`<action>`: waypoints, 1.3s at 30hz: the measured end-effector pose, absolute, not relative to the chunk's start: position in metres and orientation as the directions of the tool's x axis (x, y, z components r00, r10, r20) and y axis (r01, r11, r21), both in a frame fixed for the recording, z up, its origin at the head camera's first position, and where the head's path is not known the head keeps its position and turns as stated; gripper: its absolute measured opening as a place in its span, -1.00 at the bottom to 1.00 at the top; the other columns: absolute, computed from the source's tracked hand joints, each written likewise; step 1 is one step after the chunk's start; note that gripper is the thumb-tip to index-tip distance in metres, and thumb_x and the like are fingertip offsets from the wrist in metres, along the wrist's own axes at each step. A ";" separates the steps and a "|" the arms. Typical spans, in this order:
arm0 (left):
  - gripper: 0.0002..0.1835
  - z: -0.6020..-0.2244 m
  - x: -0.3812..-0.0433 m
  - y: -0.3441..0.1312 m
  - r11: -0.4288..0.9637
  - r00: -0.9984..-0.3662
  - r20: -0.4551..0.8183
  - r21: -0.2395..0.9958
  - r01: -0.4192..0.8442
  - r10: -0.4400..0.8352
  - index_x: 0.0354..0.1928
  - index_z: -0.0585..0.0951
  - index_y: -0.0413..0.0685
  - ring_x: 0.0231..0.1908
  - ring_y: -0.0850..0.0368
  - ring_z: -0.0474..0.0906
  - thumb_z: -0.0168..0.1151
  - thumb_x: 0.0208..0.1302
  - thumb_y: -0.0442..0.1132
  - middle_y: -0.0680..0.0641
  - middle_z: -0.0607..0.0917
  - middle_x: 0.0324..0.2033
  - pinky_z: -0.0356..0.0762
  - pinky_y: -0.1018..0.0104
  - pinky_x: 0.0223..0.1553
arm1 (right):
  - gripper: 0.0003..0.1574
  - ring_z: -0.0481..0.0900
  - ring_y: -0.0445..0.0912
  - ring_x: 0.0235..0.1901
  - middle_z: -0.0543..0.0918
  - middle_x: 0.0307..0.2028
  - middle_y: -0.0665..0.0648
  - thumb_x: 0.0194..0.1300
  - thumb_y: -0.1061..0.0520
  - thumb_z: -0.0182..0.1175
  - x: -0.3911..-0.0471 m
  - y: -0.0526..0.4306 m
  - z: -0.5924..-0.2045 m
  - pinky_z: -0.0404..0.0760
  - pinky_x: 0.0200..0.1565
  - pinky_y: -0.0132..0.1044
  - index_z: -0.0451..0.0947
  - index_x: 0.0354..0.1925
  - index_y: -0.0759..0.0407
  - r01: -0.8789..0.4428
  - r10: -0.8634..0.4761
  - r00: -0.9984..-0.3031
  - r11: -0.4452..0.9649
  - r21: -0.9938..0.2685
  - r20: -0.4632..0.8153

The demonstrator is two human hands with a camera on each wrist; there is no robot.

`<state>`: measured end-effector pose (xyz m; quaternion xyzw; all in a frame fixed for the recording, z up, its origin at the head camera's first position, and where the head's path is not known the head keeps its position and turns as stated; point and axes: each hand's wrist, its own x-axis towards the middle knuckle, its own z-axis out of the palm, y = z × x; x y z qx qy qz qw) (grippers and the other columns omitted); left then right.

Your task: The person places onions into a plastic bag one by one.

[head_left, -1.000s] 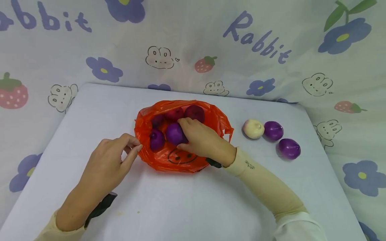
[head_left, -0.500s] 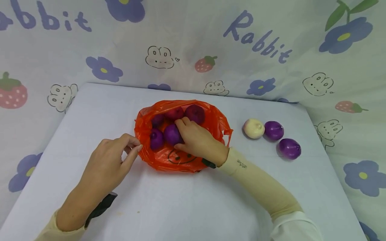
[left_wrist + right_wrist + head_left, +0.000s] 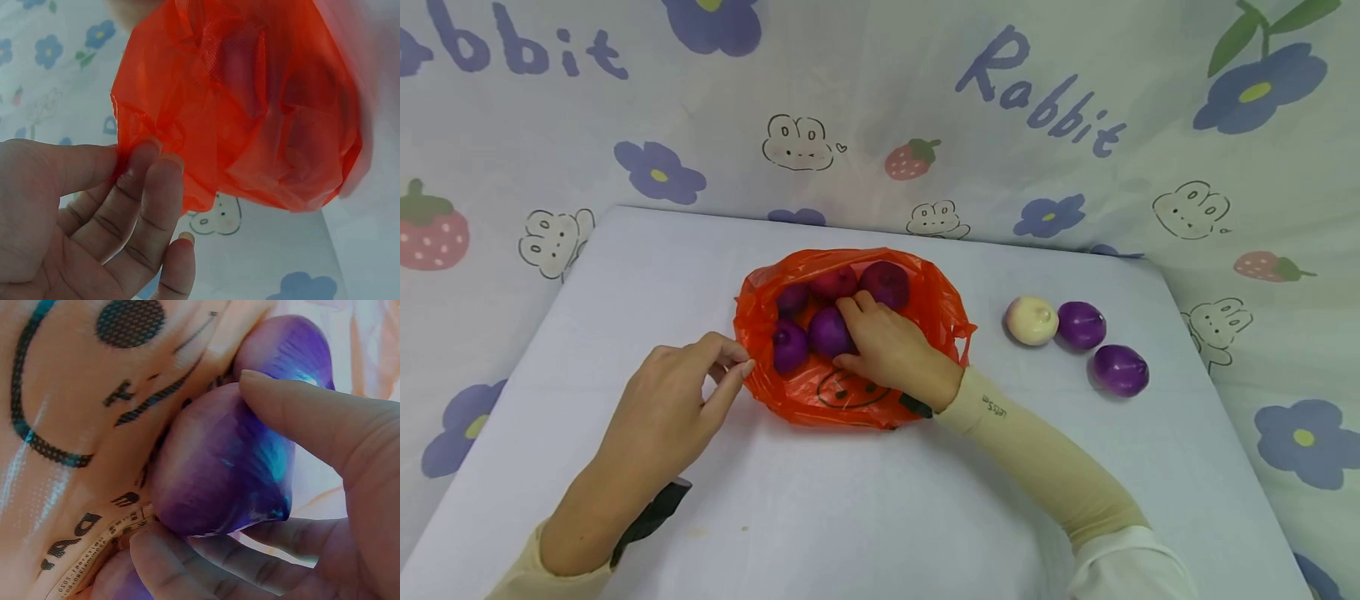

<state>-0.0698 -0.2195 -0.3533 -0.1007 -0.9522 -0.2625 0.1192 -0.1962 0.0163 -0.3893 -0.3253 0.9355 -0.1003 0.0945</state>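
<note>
An orange-red plastic bag [image 3: 850, 414] with a printed face stands with its mouth open on the white table. Its left rim is pinched between thumb and fingers of my left hand [image 3: 664, 408]; in the left wrist view the thin film [image 3: 169, 94] bunches at those fingertips. Inside the bag, my right hand [image 3: 895, 350] grips a purple onion [image 3: 829, 333]. The right wrist view has the thumb over the top of that onion [image 3: 219, 462] and the fingers beneath it. Other purple onions, such as one at the left [image 3: 790, 348] and one at the back [image 3: 885, 283], lie around it.
Right of the bag, a whitish onion [image 3: 1032, 322] sits against a purple onion [image 3: 1081, 326], with another purple onion [image 3: 1120, 371] just in front. Behind the white table [image 3: 820, 517] hangs a cloth [image 3: 865, 75] printed with flowers and rabbits.
My right hand has shifted slightly left and deeper into the bag with the purple onion. The left hand stays at the rim.
</note>
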 end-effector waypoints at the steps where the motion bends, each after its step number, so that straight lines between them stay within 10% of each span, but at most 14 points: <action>1: -0.82 -0.353 -0.070 -0.219 0.842 -0.952 0.279 0.476 0.254 0.129 -0.15 0.68 -0.06 -0.34 0.00 0.57 0.48 0.27 -0.37 0.01 0.73 -0.38 0.48 -0.03 -0.19 | -0.05 0.64 0.01 -0.01 0.49 0.15 0.20 0.27 -0.18 0.51 -0.196 0.016 -0.390 0.68 0.07 -0.10 0.33 0.39 0.20 -0.590 -0.627 -0.771 0.769 -0.248 -0.110; 39: -0.81 -0.352 -0.070 -0.221 0.846 -0.959 0.260 0.481 0.230 0.113 -0.12 0.68 -0.06 -0.31 -0.07 0.59 0.48 0.28 -0.36 -0.01 0.74 -0.36 0.48 -0.04 -0.19 | 0.01 0.53 -0.02 0.27 0.44 0.34 0.15 0.27 -0.18 0.50 -0.180 0.042 -0.366 0.59 0.22 -0.14 0.29 0.46 0.18 -0.569 -0.620 -0.783 0.745 -0.348 -0.047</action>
